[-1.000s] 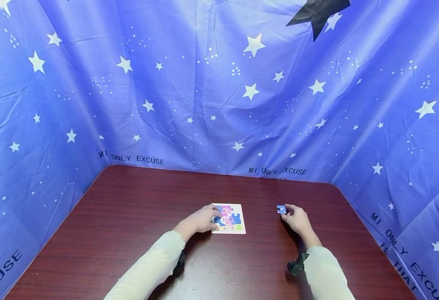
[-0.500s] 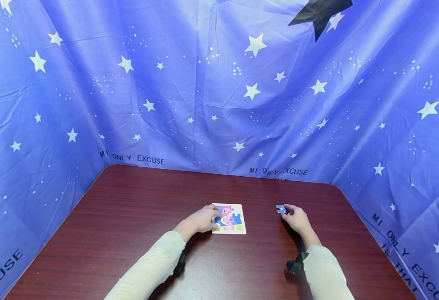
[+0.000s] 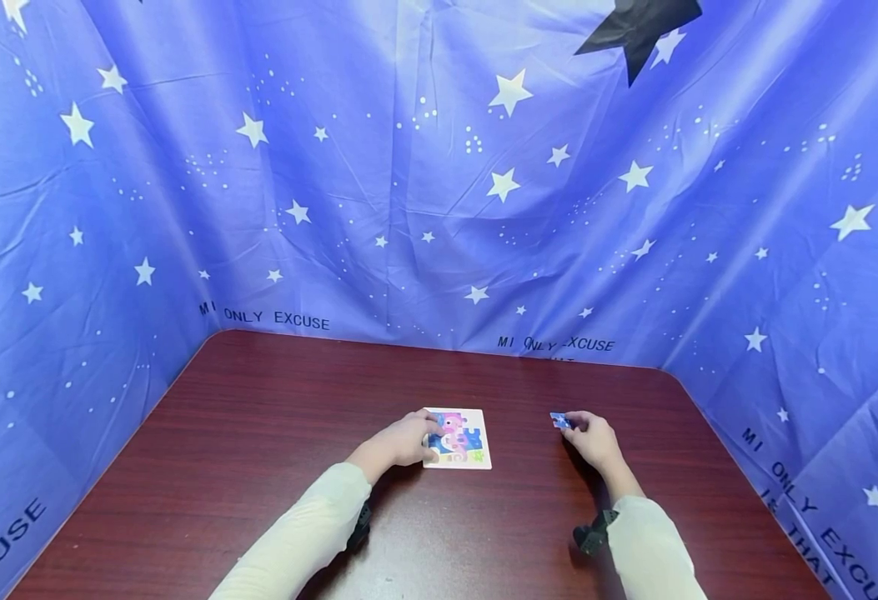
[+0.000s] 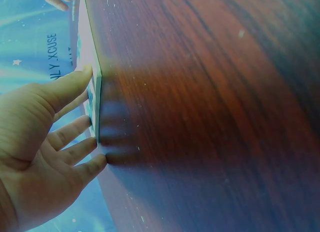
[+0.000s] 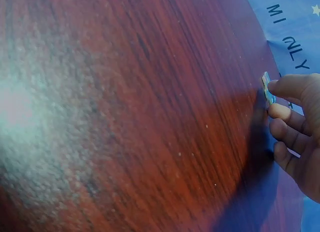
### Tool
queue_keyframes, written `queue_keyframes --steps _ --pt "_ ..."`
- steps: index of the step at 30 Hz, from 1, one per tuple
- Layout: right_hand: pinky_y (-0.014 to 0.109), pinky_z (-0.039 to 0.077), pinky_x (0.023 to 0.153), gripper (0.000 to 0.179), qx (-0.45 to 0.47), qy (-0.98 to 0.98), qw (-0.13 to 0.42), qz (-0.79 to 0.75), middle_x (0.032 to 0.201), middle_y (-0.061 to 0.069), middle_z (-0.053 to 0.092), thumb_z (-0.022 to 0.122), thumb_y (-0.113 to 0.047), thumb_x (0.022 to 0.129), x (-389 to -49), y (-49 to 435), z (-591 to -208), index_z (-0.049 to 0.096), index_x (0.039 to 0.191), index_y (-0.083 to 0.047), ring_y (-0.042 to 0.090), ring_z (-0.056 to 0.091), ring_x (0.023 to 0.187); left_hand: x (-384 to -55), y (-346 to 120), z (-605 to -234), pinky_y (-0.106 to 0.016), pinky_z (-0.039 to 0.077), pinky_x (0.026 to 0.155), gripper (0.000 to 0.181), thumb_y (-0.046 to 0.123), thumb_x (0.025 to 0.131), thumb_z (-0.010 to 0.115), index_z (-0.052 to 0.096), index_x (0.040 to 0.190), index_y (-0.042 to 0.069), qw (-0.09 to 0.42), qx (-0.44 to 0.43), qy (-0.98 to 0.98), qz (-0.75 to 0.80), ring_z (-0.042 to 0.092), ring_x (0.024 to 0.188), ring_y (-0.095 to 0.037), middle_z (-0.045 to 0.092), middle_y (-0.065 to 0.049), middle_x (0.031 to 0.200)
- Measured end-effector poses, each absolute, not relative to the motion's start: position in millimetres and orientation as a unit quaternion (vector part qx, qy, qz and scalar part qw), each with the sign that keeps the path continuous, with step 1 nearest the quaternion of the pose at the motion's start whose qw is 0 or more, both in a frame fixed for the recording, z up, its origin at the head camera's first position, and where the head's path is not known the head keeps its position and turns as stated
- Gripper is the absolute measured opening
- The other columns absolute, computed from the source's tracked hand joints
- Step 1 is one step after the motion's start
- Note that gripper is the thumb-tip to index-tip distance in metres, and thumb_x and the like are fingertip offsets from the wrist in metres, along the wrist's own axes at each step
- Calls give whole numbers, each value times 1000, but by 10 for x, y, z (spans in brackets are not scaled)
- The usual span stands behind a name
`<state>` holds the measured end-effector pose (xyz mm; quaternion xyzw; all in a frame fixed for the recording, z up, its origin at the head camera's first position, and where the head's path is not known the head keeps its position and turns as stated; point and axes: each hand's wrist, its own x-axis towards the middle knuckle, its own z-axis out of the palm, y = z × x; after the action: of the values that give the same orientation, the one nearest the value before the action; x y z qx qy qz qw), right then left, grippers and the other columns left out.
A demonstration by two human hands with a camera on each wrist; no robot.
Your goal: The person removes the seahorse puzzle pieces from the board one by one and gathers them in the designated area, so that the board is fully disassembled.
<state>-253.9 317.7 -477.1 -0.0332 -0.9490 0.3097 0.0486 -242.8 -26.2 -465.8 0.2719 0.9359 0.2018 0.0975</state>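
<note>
A square puzzle board (image 3: 486,442) with a white frame lies on the table, with pink, blue and green pieces fitted inside it. My left hand (image 3: 411,437) rests over its left side. In the left wrist view the thumb (image 4: 75,86) and several extended fingertips touch the board, and the little finger reaches the tabletop beside it. To the right, my right hand (image 3: 594,437) pinches a small blue puzzle piece (image 3: 559,420) with a pale star on it. In the right wrist view that piece shows nearly edge-on between thumb and finger, above its shadow.
A dark red wood-grain table (image 3: 296,392) spreads beneath both hands. Blue star-printed cloth (image 3: 378,167) hangs along its back and sides. Each wrist wears a black camera, the right one (image 3: 594,532) showing below the sleeve.
The puzzle piece in my right hand has tilted and shifted slightly left. My left hand and the board have stayed in place.
</note>
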Motion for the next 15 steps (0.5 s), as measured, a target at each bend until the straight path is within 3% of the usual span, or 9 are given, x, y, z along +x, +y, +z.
queue_keyframes --steps 4,15 --pt "27 42 65 31 -35 -948 56 311 87 14 65 63 -14 84 -2525 3135 -4770 63 109 4 18 54 74 -2422 -266 -4659 -35 38 106 39 21 82 70 63 120 10 97 271 936 201 45 124 -25 50 -10 133" --pt "24 41 64 26 -12 -938 84 336 75 4 60 67 -14 81 -2519 2903 -4743 67 103 -1 8 50 66 -2409 -257 -4624 -36 38 106 40 20 83 69 63 121 10 106 263 937 202 44 125 -26 49 -10 135"
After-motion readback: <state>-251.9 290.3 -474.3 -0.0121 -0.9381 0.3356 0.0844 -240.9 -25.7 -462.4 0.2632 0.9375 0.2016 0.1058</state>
